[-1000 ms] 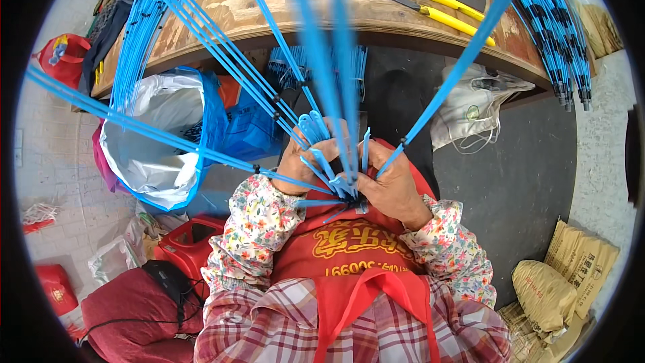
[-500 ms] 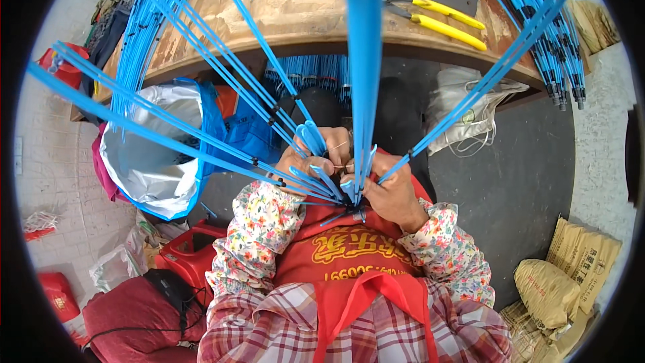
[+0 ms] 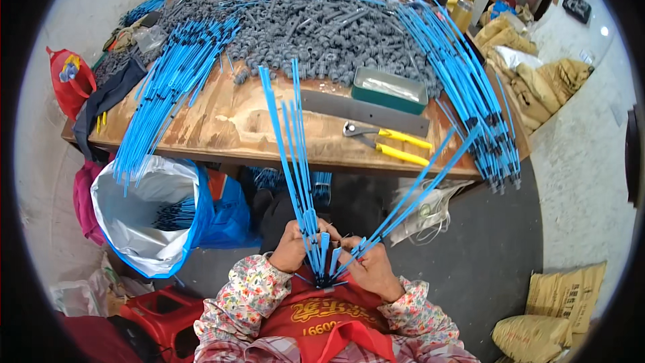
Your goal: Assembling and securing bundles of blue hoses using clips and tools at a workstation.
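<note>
In front of my red apron [image 3: 316, 302] I hold a bunch of thin blue rods [image 3: 299, 175] with small black bands, gathered at a dark lower end. My left hand [image 3: 290, 245] is closed round the upright rods on the left side. On the other side, my right hand [image 3: 376, 270] pinches two or three rods [image 3: 420, 198] that slant up to the right. Between the hands, short flat blue ends stick up near the dark joint. Fingertips of both hands come close together there, and their exact grip is partly hidden.
A wooden table [image 3: 248, 131] ahead carries a heap of grey plastic fittings [image 3: 322, 33], blue rod bundles [image 3: 175, 81], yellow-handled pliers [image 3: 403, 146], a flat metal bar [image 3: 363, 111] and a green tray [image 3: 390, 97]. An open silver-lined bag [image 3: 127, 208] and red stool [image 3: 161, 316] stand left.
The view has tilted up, showing more of the table. The rods at left, spread wide before, now stand nearly upright together; the large rod close to the view has swung away. Both hands keep their hold.
</note>
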`<state>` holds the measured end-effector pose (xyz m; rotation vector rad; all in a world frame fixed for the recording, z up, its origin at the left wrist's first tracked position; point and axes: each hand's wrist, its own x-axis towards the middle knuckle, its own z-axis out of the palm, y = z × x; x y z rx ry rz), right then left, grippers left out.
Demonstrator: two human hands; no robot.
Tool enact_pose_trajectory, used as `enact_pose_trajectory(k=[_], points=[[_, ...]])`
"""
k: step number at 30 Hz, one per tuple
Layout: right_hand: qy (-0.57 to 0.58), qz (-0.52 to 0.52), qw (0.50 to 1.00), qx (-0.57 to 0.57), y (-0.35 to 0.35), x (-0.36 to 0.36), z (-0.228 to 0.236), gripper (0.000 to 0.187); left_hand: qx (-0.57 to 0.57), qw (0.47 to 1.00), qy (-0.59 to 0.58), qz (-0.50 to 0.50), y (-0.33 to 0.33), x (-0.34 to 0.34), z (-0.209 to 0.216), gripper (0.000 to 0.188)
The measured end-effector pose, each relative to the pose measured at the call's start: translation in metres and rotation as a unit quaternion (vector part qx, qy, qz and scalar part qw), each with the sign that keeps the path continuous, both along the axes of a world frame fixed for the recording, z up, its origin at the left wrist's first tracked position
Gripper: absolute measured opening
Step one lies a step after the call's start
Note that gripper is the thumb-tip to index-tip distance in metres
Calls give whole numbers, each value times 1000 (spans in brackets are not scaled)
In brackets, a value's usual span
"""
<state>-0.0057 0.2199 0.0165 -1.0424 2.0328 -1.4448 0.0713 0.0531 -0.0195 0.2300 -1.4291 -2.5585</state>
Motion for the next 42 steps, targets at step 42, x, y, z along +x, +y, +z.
enact_pose_trajectory(k=[42], points=[[694,17,705,145,-266,-253,84,10,145,988,-49,23,-34,9,-48,15]])
